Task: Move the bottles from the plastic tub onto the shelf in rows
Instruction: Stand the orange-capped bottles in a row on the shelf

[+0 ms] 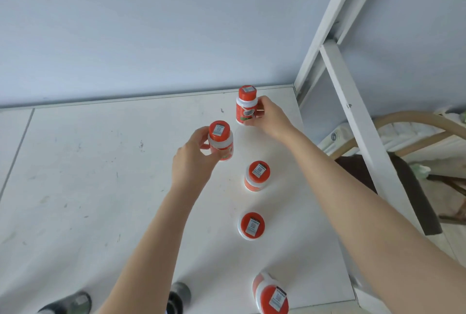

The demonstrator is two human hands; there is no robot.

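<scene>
Head view: white shelf (106, 187) seen from above, pale wall behind.
Left hand (193, 159): fingers wrapped round a red-capped bottle (220, 142), upright, cap up, at mid-shelf.
Right hand (268, 117): pinching a second bottle (246, 104), upright, long axis vertical, near the far right corner.
Standing row: two bottles (256, 175) (251, 226) upright, nearer, in line.
Near edge: another bottle (271, 293), tilt unclear.
Tub: out of view.
</scene>
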